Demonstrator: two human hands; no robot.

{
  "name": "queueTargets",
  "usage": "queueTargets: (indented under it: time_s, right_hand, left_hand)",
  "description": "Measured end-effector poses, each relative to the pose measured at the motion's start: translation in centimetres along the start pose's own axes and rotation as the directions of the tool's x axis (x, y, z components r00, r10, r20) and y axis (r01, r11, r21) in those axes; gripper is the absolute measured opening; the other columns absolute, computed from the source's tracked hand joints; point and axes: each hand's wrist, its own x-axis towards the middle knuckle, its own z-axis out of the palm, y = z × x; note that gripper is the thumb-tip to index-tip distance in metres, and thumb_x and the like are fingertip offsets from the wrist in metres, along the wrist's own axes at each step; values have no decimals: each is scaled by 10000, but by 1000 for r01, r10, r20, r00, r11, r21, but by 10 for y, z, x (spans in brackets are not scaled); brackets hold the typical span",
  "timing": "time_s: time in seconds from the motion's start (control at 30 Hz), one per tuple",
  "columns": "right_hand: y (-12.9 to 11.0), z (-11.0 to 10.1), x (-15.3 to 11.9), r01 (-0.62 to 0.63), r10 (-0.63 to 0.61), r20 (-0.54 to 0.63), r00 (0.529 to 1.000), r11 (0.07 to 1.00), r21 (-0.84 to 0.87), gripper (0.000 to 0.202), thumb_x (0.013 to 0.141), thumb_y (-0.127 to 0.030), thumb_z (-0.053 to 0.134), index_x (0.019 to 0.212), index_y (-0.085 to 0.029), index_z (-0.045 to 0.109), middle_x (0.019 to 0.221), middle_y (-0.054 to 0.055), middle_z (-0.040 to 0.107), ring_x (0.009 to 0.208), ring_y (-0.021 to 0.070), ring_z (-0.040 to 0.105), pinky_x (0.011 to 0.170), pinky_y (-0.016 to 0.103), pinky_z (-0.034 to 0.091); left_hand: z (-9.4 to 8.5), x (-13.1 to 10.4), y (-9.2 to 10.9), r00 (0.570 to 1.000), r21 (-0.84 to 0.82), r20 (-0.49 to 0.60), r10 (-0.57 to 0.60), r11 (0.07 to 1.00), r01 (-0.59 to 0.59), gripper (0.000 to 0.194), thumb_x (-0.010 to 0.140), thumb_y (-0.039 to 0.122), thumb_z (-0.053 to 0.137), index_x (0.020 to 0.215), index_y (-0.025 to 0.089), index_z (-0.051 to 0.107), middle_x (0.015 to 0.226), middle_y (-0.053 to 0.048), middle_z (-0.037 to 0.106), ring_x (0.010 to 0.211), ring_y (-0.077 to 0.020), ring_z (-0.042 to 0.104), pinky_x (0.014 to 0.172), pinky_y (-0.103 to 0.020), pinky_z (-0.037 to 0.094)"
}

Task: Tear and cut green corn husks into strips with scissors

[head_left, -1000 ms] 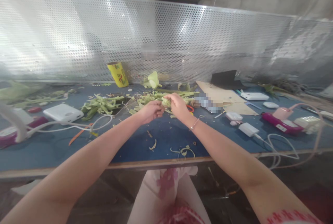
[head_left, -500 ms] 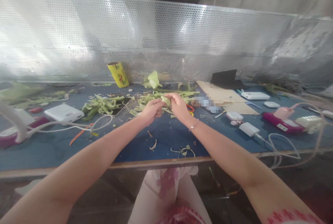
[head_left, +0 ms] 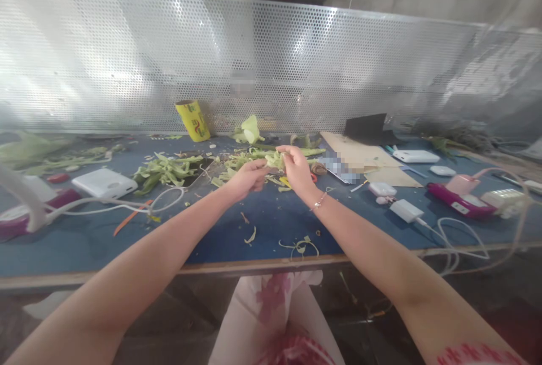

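Between my two hands is a small pale green, leafy-looking piece (head_left: 275, 160). My right hand (head_left: 298, 170) pinches its right side with thumb and fingers. The fingers of my left hand (head_left: 249, 178) are closed together at its left end and touch it; the exact grip is partly hidden. Behind and under the hands lies a heap of pale green strips (head_left: 232, 168). A second pile of green strips (head_left: 171, 172) is to the left. Scissors with yellow and red handles (head_left: 284, 182) lie partly hidden beside my right hand.
A yellow tube (head_left: 193, 121) leans near the perforated metal screen (head_left: 169, 54). White power banks (head_left: 104, 184), looping cables and purple power strips (head_left: 459, 200) lie at both sides. Brown cardboard (head_left: 359, 150) is at the back right. Scraps (head_left: 250, 235) lie near the front edge.
My right hand has shifted slightly up and right, and my left fingers have straightened a little. More of the pale green piece shows between them, and more of the yellow scissor handle.
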Motion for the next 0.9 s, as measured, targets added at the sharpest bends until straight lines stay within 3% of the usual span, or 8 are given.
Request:
queueTargets:
  time_s: [0.1,0.2,0.33,0.47,0.6,0.67,0.73,0.9]
  right_hand:
    - [-2,0,0,-45,47,-38,998,998,34,247,826,-194,397,1042,-200,517,1055,89,569,983,188,538,821,355,468]
    - [-5,0,-1,-16,15,20,1000,999,30,260,815,-187,419,1060,-206,506,1029,81,562,957,182,540,811,346,470]
    - [-8,4,-4,-47,37,114,993,995,86,271,810,-232,450,1077,-204,488,1033,77,551,819,160,555,753,332,486]
    - [-7,7,-5,-261,221,167,961,926,274,310,804,-323,486,1093,-227,431,1017,49,533,687,122,558,664,301,504]
    - [-5,5,-4,-434,355,297,887,860,267,117,735,-251,529,834,-204,489,726,-11,546,631,129,558,652,292,493]
    - [-6,4,-5,-423,327,374,868,881,211,62,730,-241,517,697,-190,505,614,-14,530,603,135,545,628,287,476]
    - [-7,4,-5,-388,281,411,867,899,203,134,741,-257,507,629,-183,509,590,-8,536,593,133,538,610,277,462]
    - [-10,5,-6,-359,249,402,881,906,225,165,755,-269,508,615,-180,506,591,-15,534,592,119,533,608,259,454]
  left_hand:
    - [-5,2,-2,999,71,-13,48,996,-47,124,680,243,611,731,149,549,484,57,393,455,-65,394,480,-205,371]
    - [-9,6,-6,989,72,-88,115,991,-109,176,711,321,587,706,155,530,612,15,494,566,-95,475,530,-224,411]
    - [-8,10,-12,944,160,-242,226,968,-191,302,776,405,552,623,173,435,530,44,390,471,-67,378,455,-203,340]
    - [-5,10,-11,888,209,-370,273,956,-207,267,811,348,515,631,184,407,476,67,337,404,-56,334,397,-184,286]
    - [-6,12,-11,859,119,-426,285,959,-259,279,821,329,494,621,193,354,469,86,274,374,-47,289,373,-171,256]
    - [-8,13,-12,862,88,-423,277,960,-265,276,824,316,488,621,194,346,463,90,259,366,-45,276,369,-169,243]
    - [-8,14,-12,866,85,-418,275,961,-264,274,826,310,487,620,193,349,455,90,267,362,-44,274,370,-169,241]
    - [-8,14,-15,865,151,-420,276,961,-233,268,822,330,504,627,187,388,446,81,317,371,-48,307,378,-170,255]
